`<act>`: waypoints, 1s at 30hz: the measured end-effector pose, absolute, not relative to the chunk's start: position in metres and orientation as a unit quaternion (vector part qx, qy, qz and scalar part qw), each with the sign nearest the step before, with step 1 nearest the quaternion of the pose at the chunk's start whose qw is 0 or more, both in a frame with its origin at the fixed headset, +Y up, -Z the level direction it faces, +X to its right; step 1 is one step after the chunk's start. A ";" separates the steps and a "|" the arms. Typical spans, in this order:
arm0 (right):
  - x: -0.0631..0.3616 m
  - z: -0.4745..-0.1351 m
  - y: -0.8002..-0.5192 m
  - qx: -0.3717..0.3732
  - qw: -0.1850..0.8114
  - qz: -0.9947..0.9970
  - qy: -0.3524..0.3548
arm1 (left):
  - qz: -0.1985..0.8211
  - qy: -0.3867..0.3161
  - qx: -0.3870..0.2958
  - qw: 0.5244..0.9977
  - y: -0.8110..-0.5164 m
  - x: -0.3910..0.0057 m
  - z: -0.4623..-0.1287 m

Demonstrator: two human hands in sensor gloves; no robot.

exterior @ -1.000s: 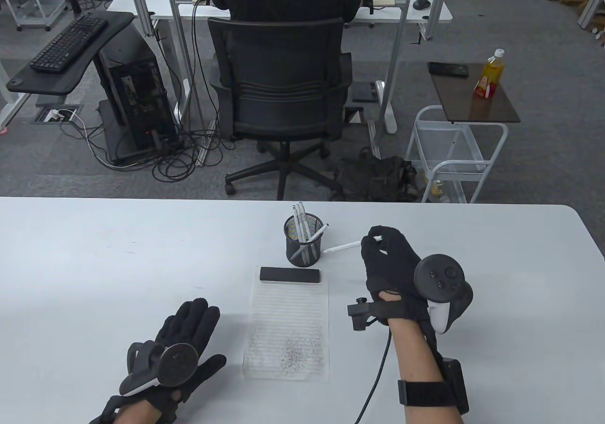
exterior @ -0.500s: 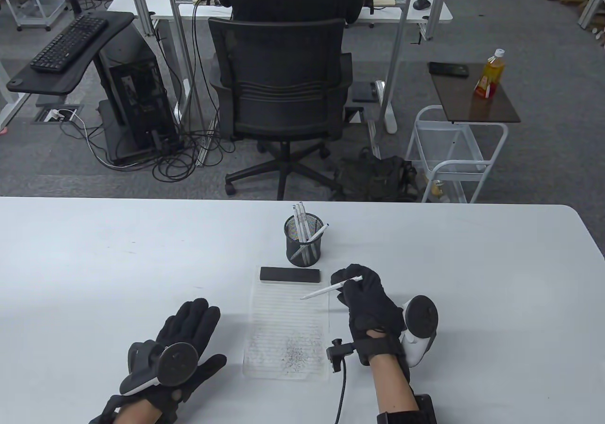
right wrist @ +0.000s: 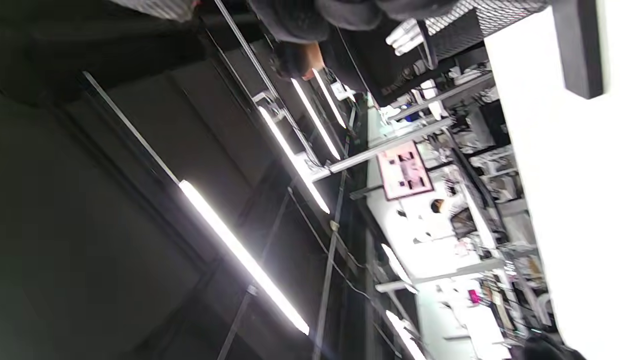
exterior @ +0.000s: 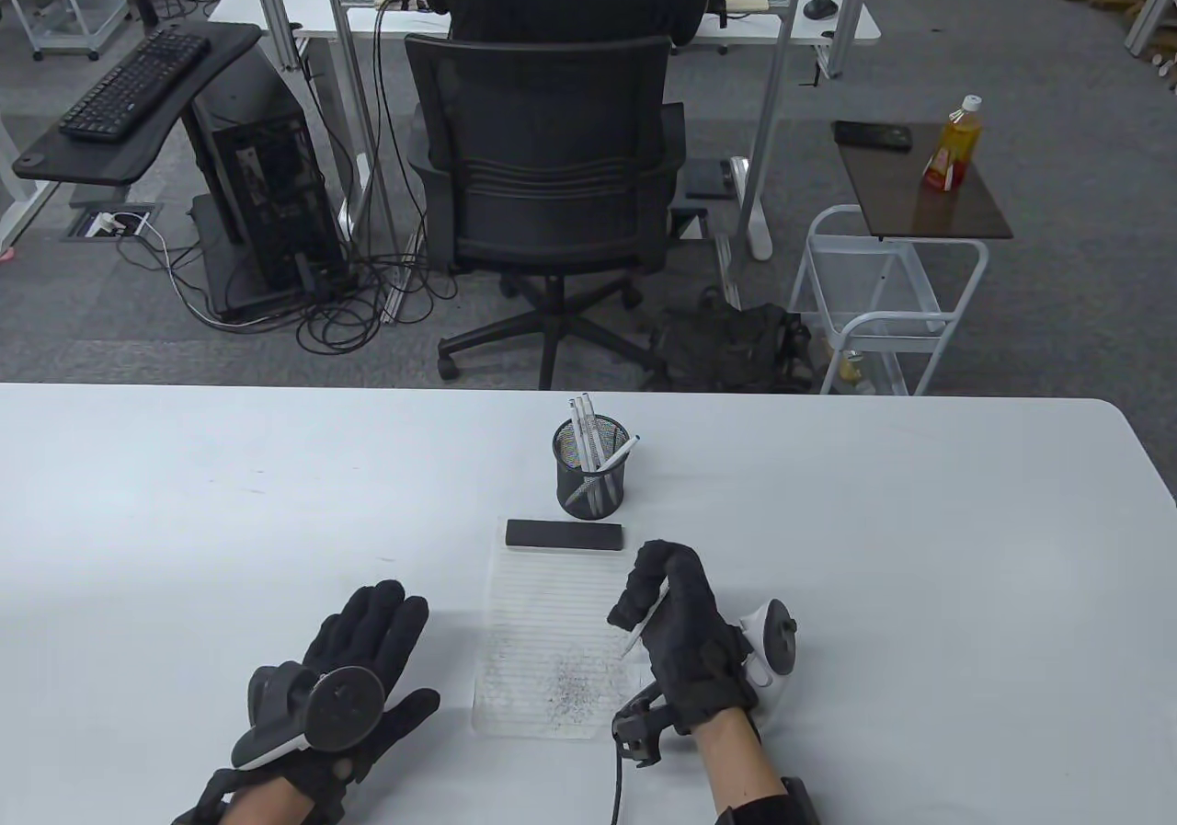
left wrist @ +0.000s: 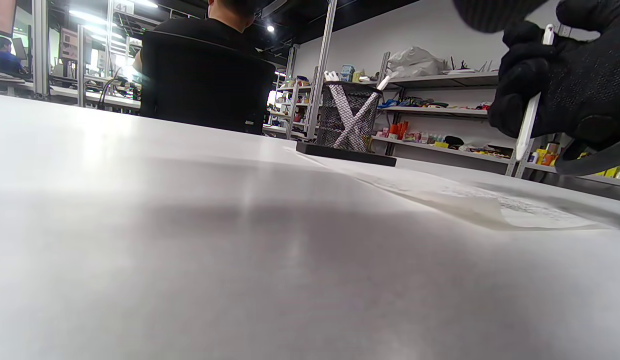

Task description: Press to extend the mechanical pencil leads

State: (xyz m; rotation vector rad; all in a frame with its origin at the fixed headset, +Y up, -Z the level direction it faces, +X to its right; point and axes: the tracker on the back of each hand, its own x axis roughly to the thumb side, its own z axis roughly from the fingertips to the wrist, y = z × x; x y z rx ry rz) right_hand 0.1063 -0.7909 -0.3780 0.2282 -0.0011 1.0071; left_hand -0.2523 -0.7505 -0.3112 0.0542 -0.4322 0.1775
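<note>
White surface (exterior: 230, 494) carries lined paper (exterior: 552, 641); right hand (exterior: 685, 641) pinches a pencil (exterior: 644, 621), tip just above it, while left hand (exterior: 354, 669) rests flat, fingers spread.

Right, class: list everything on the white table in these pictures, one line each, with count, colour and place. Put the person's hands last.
Table: one, white, across the foreground.
Pencil cup: one, black mesh, mid-table behind the paper.
Pencils in the cup: several, white; exact count unclear.
Black bar: one, lying on the paper's far edge.
Paper: one lined sheet, white, grey scribbles near its front.
Held pencil: one, white, tip down over the paper's right side.
Left hand: black glove, resting flat on the table left of the paper.
Right hand: black glove, grips the held pencil.
</note>
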 end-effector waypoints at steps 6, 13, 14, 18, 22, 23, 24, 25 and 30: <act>0.114 -0.379 -0.796 0.104 0.887 0.449 -0.016 | 0.087 -0.216 0.027 0.972 -0.751 -0.252 -0.311; 0.116 -0.383 -0.796 0.104 0.900 0.422 -0.027 | 0.087 -0.215 0.026 0.972 -0.752 -0.252 -0.312; 0.115 -0.383 -0.797 0.108 0.900 0.421 -0.027 | 0.087 -0.214 0.025 0.973 -0.752 -0.252 -0.312; 0.114 -0.383 -0.796 0.119 0.900 0.419 -0.016 | 0.087 -0.214 0.025 0.973 -0.752 -0.252 -0.312; 0.115 -0.383 -0.794 0.127 0.896 0.426 -0.018 | 0.084 -0.215 0.025 0.973 -0.752 -0.252 -0.312; 0.114 -0.383 -0.793 0.122 0.894 0.429 -0.026 | 0.085 -0.215 0.025 0.973 -0.752 -0.252 -0.312; 0.114 -0.383 -0.793 0.121 0.896 0.427 -0.026 | 0.086 -0.215 0.025 0.973 -0.752 -0.252 -0.312; 0.113 -0.384 -0.793 0.128 0.899 0.419 -0.020 | 0.087 -0.215 0.025 0.972 -0.752 -0.252 -0.312; 0.112 -0.384 -0.794 0.128 0.894 0.429 -0.015 | 0.086 -0.215 0.026 0.972 -0.752 -0.252 -0.312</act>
